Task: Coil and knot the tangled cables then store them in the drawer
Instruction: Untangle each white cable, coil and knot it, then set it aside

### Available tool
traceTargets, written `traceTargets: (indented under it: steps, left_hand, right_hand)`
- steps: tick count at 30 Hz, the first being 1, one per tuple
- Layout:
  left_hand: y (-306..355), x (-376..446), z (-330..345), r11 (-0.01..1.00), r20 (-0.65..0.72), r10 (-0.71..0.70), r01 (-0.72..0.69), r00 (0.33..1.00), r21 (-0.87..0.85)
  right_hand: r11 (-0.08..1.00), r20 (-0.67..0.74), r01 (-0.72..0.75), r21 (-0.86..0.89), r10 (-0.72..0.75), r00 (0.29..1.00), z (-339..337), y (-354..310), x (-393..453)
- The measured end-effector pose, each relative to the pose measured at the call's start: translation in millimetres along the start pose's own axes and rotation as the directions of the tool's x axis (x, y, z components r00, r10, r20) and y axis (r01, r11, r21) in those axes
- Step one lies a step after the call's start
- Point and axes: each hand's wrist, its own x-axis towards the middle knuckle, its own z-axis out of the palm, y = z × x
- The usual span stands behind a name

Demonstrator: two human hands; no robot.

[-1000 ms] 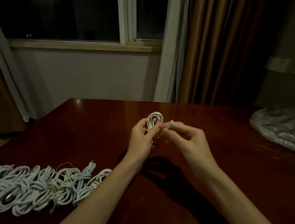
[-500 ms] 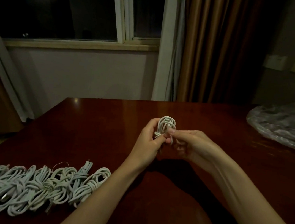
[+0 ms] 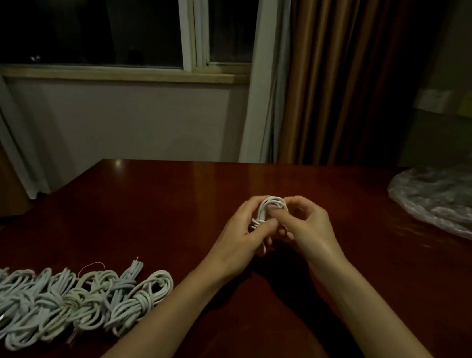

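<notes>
At seven to eight o'clock, nearest the viewer, a row of knotted white cable bundles lies side by side on the dark red-brown table, well apart from the hands. Up toward the centre, both forearms reach in from five and six o'clock and meet above the tabletop. The left hand curls its fingers around the lower part of a small white cable coil, thumb pressed across the wraps at its waist. The right hand closes in from three o'clock, fingers bent, thumb and forefinger pinching the coil's upper loop. The coil stands roughly upright between them, held off the table. Farther off, at two o'clock, a crumpled clear plastic bag rests on the table. Beyond the far edge, brown curtains hang at twelve o'clock, and a dark window fills eleven.
</notes>
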Motion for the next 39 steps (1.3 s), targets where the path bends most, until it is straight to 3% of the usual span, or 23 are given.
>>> traceTargets:
  steps: [3,6,8,15,20,27,33,39]
  left_hand:
    - [0,2,2,0.993,-0.076,-0.023,0.014,0.997,-0.114]
    - [2,5,0,0.987,-0.152,-0.035,0.011,0.988,-0.161]
    - [1,5,-2,0.982,-0.172,-0.048,0.015,0.984,-0.189]
    - [5,6,2,0.96,-0.103,-0.098,0.066,0.99,-0.273]
    - [4,6,0,0.938,-0.011,-0.101,0.092,0.995,-0.335]
    - [5,6,-11,0.836,-0.118,-0.217,0.122,0.969,-0.535]
    - [6,5,-9,0.806,-0.141,-0.292,0.164,0.946,-0.568]
    - [3,4,-15,0.879,-0.138,-0.273,0.188,0.952,-0.439]
  right_hand:
    - [0.999,0.049,0.013,0.051,-0.016,0.999,1,2,-1]
    - [0.979,0.208,-0.08,0.186,0.04,0.977,0,0,-1]
    - [0.979,0.267,-0.081,0.187,0.029,0.963,-3,0,0]
    - [0.997,0.044,0.025,0.066,-0.028,0.999,1,6,2]
    - [0.993,-0.041,0.115,0.031,-0.114,0.993,1,5,1]
    - [0.995,0.104,0.093,0.031,-0.096,0.99,-3,4,4]
    - [0.987,0.014,0.15,0.061,-0.152,0.988,-3,10,5]
    - [0.981,-0.088,0.166,0.101,-0.157,0.984,-6,10,7]
